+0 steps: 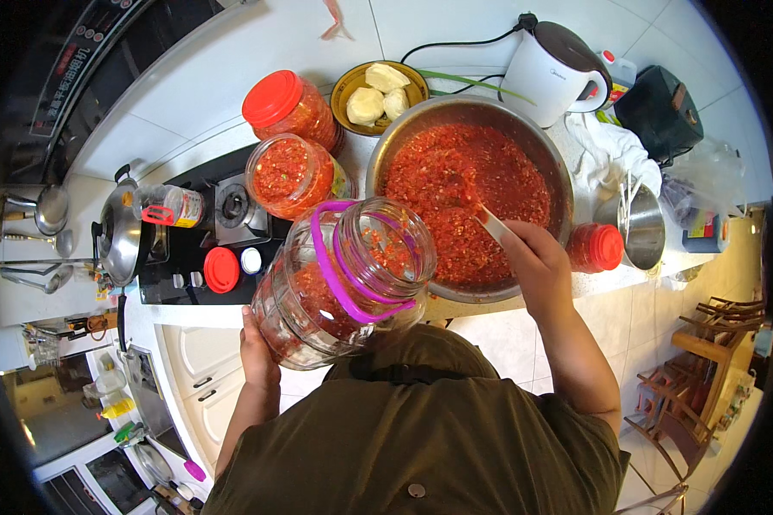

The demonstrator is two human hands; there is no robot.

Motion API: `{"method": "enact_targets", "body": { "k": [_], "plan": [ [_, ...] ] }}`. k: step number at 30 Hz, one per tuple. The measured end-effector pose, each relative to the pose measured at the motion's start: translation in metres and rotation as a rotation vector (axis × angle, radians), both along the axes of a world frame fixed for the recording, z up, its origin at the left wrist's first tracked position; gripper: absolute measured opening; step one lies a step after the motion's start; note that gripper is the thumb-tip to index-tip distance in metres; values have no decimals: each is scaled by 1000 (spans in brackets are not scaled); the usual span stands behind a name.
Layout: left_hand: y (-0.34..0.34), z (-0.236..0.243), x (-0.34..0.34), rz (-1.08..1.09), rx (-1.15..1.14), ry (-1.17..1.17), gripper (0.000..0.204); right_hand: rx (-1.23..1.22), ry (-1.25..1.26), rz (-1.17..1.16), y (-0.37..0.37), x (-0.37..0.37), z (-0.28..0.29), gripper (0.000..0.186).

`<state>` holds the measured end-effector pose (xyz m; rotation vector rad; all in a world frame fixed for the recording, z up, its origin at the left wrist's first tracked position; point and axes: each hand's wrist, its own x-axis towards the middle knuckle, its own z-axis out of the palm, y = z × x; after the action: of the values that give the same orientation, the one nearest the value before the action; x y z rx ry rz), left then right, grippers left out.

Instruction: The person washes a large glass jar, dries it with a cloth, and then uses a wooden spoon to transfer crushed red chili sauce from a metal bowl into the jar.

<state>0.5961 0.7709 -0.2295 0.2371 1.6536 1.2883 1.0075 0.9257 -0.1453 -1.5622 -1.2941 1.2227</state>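
Note:
My left hand (259, 350) is wrapped round the lower side of a large clear glass jar (294, 300) with a purple carrying handle. The jar is tilted, its open mouth toward the bowl, and some chopped red chili clings inside. In my right hand (541, 262) is the pale handle of a spoon (491, 225); its head is sunk in the mash and hidden. A wide steel bowl (562, 184) holds the wet chopped red chili (464, 163). Left of it stand an open jar of chili (290, 172) and a red-lidded jar (288, 103).
Peeled pale chunks lie in a brown bowl (342, 89) at the back. An electric kettle (545, 73), a small red-lidded jar (594, 247) and a steel pot (642, 227) flank the bowl's right. A loose red lid (222, 269) lies on the black stove (167, 290).

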Motion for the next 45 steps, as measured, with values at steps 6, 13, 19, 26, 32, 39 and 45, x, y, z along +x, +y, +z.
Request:
{"method": "enact_targets", "body": {
  "k": [6,13,19,26,32,39,45],
  "plan": [
    [13,24,18,-20,-83,19,64,780,-652,517,-42,-11,25,36],
    [4,4,1,17,-30,-1,65,902,-931,488,-27,7,16,40],
    [8,13,10,-2,-31,33,66,344,-1041,318,53,47,-71,20],
    [2,11,13,47,-28,47,67,8,-217,315,57,-15,-137,29],
    [3,10,11,3,-2,28,68,-442,347,62,52,-32,-132,22],
    [3,7,9,19,-14,51,67,-407,410,-50,33,-7,-70,22],
    [1,1,-2,23,-57,3,65,-177,100,-31,4,6,6,22]
  ]
}}
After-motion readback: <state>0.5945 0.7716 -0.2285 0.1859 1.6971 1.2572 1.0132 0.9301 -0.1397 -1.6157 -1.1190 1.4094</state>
